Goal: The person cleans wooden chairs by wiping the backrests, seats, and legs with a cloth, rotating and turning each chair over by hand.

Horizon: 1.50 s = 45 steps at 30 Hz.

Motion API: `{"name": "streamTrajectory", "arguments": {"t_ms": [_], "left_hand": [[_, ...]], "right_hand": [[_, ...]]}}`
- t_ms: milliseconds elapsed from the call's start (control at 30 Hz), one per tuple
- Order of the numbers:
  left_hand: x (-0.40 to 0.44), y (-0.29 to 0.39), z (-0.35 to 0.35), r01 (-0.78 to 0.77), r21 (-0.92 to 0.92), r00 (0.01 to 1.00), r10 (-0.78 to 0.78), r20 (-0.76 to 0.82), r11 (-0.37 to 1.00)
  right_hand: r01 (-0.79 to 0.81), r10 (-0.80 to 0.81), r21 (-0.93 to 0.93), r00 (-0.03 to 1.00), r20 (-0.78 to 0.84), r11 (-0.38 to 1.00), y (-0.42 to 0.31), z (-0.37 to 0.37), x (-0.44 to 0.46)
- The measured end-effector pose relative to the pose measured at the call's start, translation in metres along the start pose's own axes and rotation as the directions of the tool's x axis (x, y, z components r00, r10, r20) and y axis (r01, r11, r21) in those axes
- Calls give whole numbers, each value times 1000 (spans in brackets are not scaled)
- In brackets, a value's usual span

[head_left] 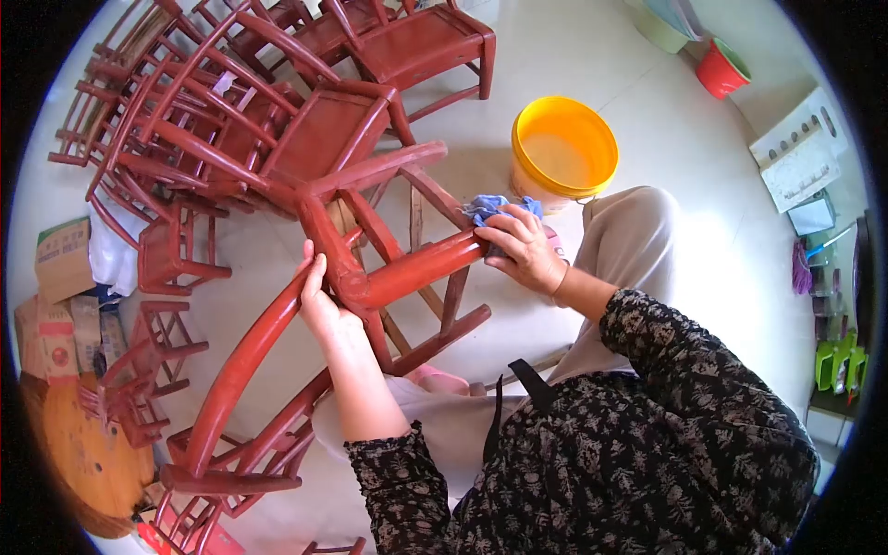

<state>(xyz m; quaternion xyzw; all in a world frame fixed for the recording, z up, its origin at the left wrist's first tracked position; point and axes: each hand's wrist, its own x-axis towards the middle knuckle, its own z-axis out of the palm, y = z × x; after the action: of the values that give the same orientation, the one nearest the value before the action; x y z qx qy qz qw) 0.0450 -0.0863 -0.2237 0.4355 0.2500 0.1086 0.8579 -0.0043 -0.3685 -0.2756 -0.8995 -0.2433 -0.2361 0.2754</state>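
A red wooden chair lies tipped over in front of me, its legs pointing to the right. My left hand is wrapped round a curved red rail at the chair's left part. In my right hand is a crumpled blue cloth, pressed on the far end of a thick red chair leg. Just beyond the right hand stands a yellow bucket, which looks light inside.
More red chairs are crowded at the upper left. Cardboard boxes and a round wooden board lie at the left edge. A red basin stands at the upper right. My knee is beside the bucket.
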Motion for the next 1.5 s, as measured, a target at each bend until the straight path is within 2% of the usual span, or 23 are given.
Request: {"name": "streamTrajectory", "arguments": {"t_ms": [100,133,200,267,333,367,500,600,667,733,800,867,933,967,1067,1100,1167,1200,1233,1267,1367,1433,1500], "left_hand": [[-5,0,2,-7,23,1000,7,-20,1000],[-10,0,6,-11,34,1000,12,-21,999],[-14,1,9,-13,54,1000,14,-7,998],[-12,0,3,55,51,996,-58,67,997],[-7,-2,-2,39,60,998,-42,46,997],[-3,-2,-6,31,52,999,-32,18,998],[1,3,-14,32,16,999,-32,-16,999],[-4,2,-13,15,18,1000,-15,-7,1000],[-11,3,-10,33,-9,999,-33,21,999],[-11,1,-14,23,0,1000,-23,11,1000],[-12,1,-15,10,10,1000,-10,18,1000],[-13,0,-13,57,-41,998,-56,32,998],[-14,-1,-11,51,-49,998,-49,33,997],[-15,-2,-12,29,-8,999,-28,47,1000],[-21,0,-8,5,15,998,-6,58,1000],[-24,1,-7,13,7,998,-14,63,1000],[-28,2,-9,18,-2,998,-18,68,1000],[-29,2,-7,25,-9,997,-25,69,1000],[-33,5,-4,30,-1,999,-30,43,1000],[-31,4,-7,26,-3,999,-26,36,1000],[-28,0,-16,5,65,996,-10,89,998],[-28,-2,-15,11,13,995,-12,101,1000],[-29,-6,-12,-23,-8,994,24,108,1000]], "right_hand": [[-172,171,2,975,-140,985,-38,27,18],[-118,121,84,992,-34,989,-60,29,31],[24,-9,235,998,-64,972,-109,34,49],[3,5,221,999,-35,975,-130,30,62],[172,-169,154,985,-34,973,-108,33,49],[154,-158,59,985,67,986,-93,25,36],[-104,94,-133,992,-80,986,-19,2,-8],[-240,240,18,963,-125,971,4,0,-15],[-423,448,167,878,-168,891,3,7,-16],[-471,497,172,850,-175,865,6,7,-10],[-779,892,501,451,28,378,7,5,-3],[-791,909,509,415,37,341,18,3,-3],[-888,953,460,131,274,-10,35,-4,3],[-887,952,462,135,275,-7,39,-4,6],[-772,845,448,531,67,450,39,-21,30],[-763,815,458,565,127,457,17,-34,50],[-610,565,353,792,233,710,21,-4,51],[-613,511,279,780,360,739,2,1,56],[-74,81,-38,763,642,997,29,50,32],[-613,473,55,660,583,788,-8,39,39],[-606,456,4,603,654,795,-1,44,50],[-666,567,11,643,514,746,13,56,57],[-687,611,-48,610,504,725,39,79,77]]}}
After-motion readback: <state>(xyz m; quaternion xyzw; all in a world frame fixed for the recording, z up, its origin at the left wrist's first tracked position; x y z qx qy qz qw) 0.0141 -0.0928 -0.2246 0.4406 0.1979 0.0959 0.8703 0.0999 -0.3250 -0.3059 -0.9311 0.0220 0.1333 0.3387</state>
